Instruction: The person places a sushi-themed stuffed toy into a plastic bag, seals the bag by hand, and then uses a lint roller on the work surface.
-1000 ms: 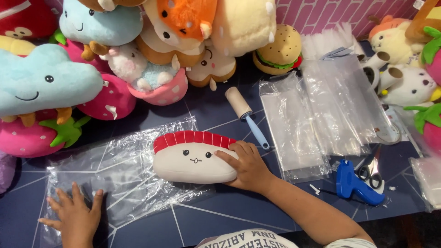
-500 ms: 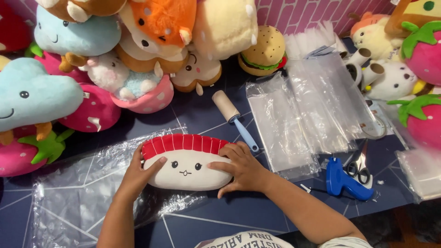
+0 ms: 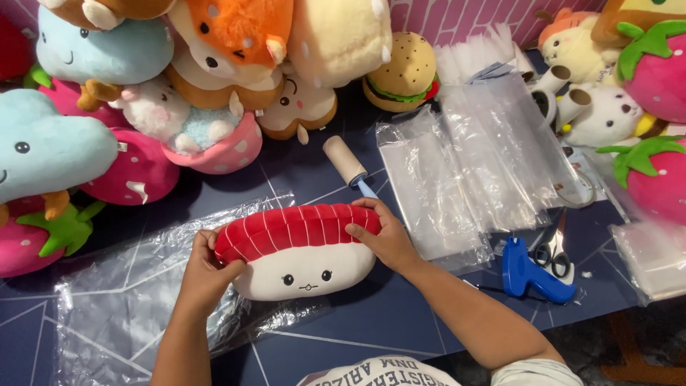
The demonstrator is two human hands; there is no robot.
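A sushi-shaped plush toy (image 3: 304,254), red on top and cream below with a small face, lies on the dark blue table (image 3: 400,322). My left hand (image 3: 206,268) grips its left end. My right hand (image 3: 386,236) grips its right end, fingers over the red top. A clear plastic bag (image 3: 136,314) lies flat under and to the left of the toy.
A lint roller (image 3: 348,166) lies just behind the toy. A stack of clear bags (image 3: 471,164) sits to the right, with a blue tool (image 3: 529,275) and scissors (image 3: 554,254) near it. Many plush toys crowd the back and both sides, among them a burger plush (image 3: 404,71).
My left hand left the plastic bag and took hold of the toy's left end. Both hands now grip the toy, which has tipped up so that its face shows.
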